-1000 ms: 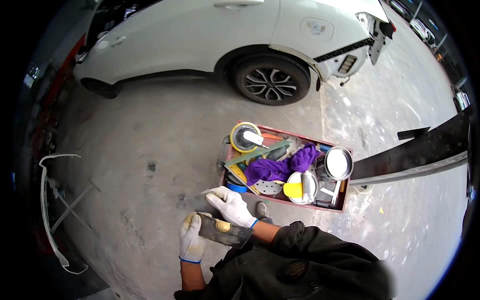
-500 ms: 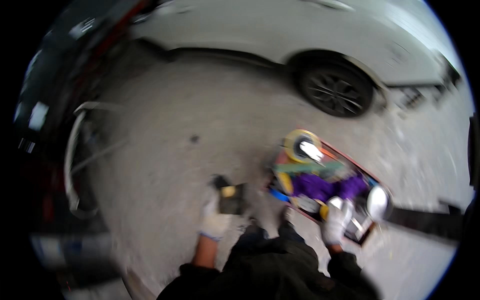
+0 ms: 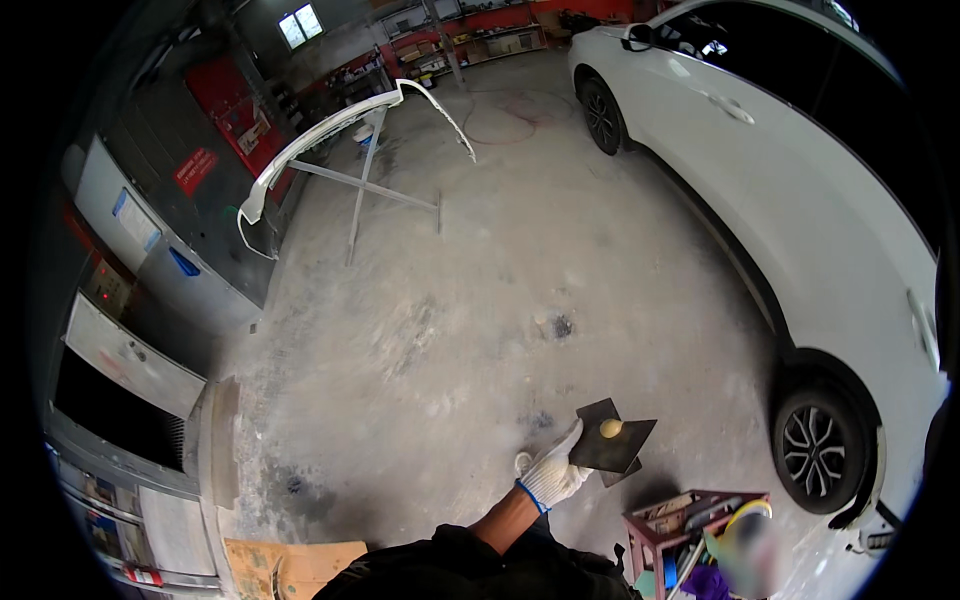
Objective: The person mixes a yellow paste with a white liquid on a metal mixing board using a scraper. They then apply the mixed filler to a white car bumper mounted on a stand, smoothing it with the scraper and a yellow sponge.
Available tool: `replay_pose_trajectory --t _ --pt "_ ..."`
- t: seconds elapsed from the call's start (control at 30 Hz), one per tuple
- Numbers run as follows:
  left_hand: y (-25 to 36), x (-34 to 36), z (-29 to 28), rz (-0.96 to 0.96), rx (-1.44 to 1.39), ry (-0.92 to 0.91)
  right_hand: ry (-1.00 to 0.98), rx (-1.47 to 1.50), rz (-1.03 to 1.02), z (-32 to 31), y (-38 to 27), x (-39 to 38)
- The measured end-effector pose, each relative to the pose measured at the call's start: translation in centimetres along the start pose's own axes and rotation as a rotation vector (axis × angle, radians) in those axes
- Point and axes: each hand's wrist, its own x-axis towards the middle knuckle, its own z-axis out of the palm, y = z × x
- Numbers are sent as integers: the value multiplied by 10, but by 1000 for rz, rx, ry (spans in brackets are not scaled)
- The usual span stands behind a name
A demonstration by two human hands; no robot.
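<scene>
My left hand (image 3: 552, 474), in a white knit glove with a blue cuff, is closed on the edge of dark square plates (image 3: 607, 449). Two of these thin plates overlap at an angle, and a round dab of yellow paste (image 3: 611, 428) sits on the upper one. They are held out over the concrete floor, left of a reddish tool cart (image 3: 648, 530). My right hand is out of view. The cart carries a purple cloth (image 3: 706, 582) and a yellow-rimmed round item (image 3: 752, 508), partly lost in a blur.
A white car (image 3: 745, 150) stands along the right, its near wheel (image 3: 822, 450) beyond the cart. Far left, a white bumper (image 3: 330, 128) rests on a crossed metal stand (image 3: 365, 185). A grey cabinet (image 3: 140, 355) lines the left side; cardboard (image 3: 295, 565) lies near my feet.
My view has swung left and up, showing more of the workshop. The left hand still holds the plates; the right hand, earlier at the cart, has left view.
</scene>
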Motion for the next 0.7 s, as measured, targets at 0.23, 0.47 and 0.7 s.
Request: replay_pose_trajectory --t 0.23,0.47,0.7 --pt "181 45 55 206 44 -88 -195 224 202 4 -130 109" --pt "328 82 94 411 61 -101 -336 503 416 27 -227 211" --pt "447 172 129 694 291 47 -307 968 96 140 -379 421"
